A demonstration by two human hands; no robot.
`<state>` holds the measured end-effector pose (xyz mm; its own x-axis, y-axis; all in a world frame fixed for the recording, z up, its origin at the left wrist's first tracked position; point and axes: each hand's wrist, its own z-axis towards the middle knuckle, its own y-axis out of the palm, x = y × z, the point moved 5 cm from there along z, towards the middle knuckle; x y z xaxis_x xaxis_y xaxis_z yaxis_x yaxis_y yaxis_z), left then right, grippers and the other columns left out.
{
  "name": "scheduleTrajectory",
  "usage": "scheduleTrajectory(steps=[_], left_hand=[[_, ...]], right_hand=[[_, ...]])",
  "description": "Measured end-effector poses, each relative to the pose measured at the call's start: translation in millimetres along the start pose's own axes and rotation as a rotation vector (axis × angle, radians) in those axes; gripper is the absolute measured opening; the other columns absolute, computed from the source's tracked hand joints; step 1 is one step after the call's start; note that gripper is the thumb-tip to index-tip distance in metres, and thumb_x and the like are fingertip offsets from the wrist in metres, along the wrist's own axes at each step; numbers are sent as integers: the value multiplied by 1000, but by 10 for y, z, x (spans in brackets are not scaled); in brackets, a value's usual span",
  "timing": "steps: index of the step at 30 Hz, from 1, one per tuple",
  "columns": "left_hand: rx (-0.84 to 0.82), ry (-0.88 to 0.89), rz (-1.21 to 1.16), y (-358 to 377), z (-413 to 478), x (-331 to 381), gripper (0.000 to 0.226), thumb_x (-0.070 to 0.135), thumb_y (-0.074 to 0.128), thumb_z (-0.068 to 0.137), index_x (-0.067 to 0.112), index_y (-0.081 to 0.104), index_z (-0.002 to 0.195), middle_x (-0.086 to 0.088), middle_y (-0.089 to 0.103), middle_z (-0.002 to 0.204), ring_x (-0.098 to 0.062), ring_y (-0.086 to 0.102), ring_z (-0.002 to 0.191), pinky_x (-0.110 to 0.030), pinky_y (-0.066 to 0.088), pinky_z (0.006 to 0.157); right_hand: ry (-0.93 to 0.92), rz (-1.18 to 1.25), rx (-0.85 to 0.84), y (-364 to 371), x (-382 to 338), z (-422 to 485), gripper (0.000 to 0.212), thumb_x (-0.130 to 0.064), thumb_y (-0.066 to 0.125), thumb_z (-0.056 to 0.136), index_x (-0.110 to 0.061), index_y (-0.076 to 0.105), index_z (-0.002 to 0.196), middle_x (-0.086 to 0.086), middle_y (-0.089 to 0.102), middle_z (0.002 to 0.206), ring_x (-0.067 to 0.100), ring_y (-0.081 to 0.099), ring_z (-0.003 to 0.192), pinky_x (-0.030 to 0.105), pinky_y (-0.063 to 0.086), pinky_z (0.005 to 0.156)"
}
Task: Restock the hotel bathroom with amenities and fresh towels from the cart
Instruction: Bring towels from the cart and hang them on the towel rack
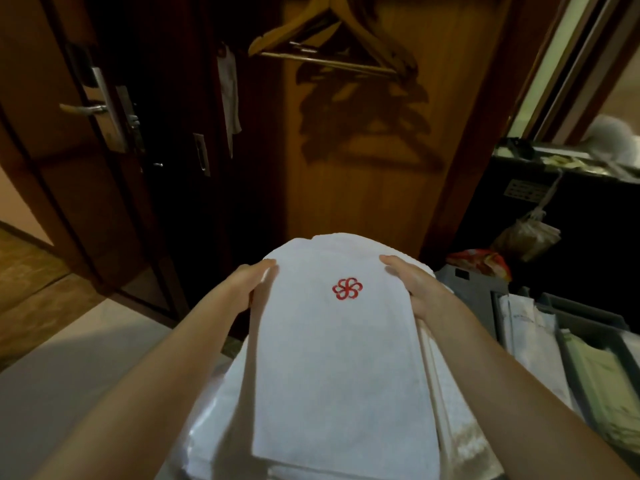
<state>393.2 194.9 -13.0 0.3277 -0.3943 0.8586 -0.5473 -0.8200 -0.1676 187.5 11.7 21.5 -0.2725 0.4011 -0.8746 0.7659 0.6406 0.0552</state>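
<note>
Furthest left in my feed is the dark wooden door with its metal lever handle (83, 109), and beside it a wardrobe panel where the pale wooden coat hangers (329, 39) throw their shadow. Below, my left hand (254, 282) is clamped on the left edge of the folded white terry towel (332, 358), near its far corner. The red embroidered flower logo (347, 288) sits between my hands, and my right hand (412, 289) pinches the opposite edge with the thumb laid on top. The towel lies straight ahead, centred between both hands. Its long axis runs away from me toward the wardrobe, so neither hand is nearer and any lift has to be even on both sides. It sits over a pile of white folded linen (446, 403), and I cannot tell whether it is resting on that pile or already raised clear of it. The fingers of both hands go under the cloth and are hidden, and the near end of the towel is almost cut off by the frame. To the right, the grey plastic cart tray (571, 362) holds pale paper sachets (533, 341) whose print is too blurred to read. No bathroom is in view, so I judge that the carrying is yet to come.
</note>
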Motion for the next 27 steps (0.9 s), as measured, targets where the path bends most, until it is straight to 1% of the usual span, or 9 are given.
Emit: scheduleTrajectory(steps=[3,5,8,12,14,17,21,24,27], left_hand=[[-106,-20,-48,37,137,102,41,44,62,84,8,60,105,-12,64,109,-31,60,103,-41,46,97],[-144,-40,-52,24,249,125,45,51,65,78,11,64,101,-12,67,106,-30,63,100,-43,46,96],[-183,-53,-86,48,401,204,46,51,64,79,12,65,104,-11,69,104,-29,64,97,-39,50,89],[-135,11,-63,96,456,366,43,40,64,83,9,61,113,-12,66,110,-30,61,99,-39,50,89],[-79,68,-11,59,435,437,42,36,63,85,10,61,117,-11,65,113,-30,61,100,-41,48,94],[-48,142,-46,-34,249,586,33,29,57,90,8,61,115,-11,65,112,-28,61,99,-35,48,87],[-78,216,-137,-174,-216,785,23,29,50,95,9,60,100,-9,64,95,-22,60,85,-34,45,71],[-63,263,-216,-270,-653,901,21,31,47,96,15,59,92,-7,63,95,-22,59,86,-31,44,68],[-11,351,-313,-394,-1097,1002,30,35,45,95,14,62,109,-10,64,109,-25,61,95,-35,46,73]], right_hand=[[-16,28,85,-39,-86,134,46,-36,74,77,-17,57,115,5,66,109,28,65,100,44,51,90],[-17,50,128,-254,31,614,80,-44,91,46,-21,61,116,4,72,104,27,71,89,41,56,75],[22,12,150,-472,158,1098,110,-51,93,13,-29,61,116,0,71,109,27,72,88,44,54,80],[-20,-144,134,-336,-3,1074,83,-58,79,59,-22,55,130,-4,50,137,25,48,127,40,34,108],[4,-91,148,-294,-80,1054,89,-66,81,46,-28,60,123,0,61,128,29,57,117,46,38,106],[-98,-50,151,-77,-373,689,54,-43,71,75,-17,60,122,10,67,112,33,64,100,49,47,97],[-212,-5,122,140,-731,157,22,-40,58,90,-21,58,100,4,62,89,24,62,81,40,52,85],[-266,90,-14,191,-852,-9,26,-40,58,90,-21,55,109,2,62,93,24,62,86,36,52,75],[-281,188,-174,274,-950,-249,41,-44,62,86,-20,56,119,7,65,110,30,64,98,44,52,88]])
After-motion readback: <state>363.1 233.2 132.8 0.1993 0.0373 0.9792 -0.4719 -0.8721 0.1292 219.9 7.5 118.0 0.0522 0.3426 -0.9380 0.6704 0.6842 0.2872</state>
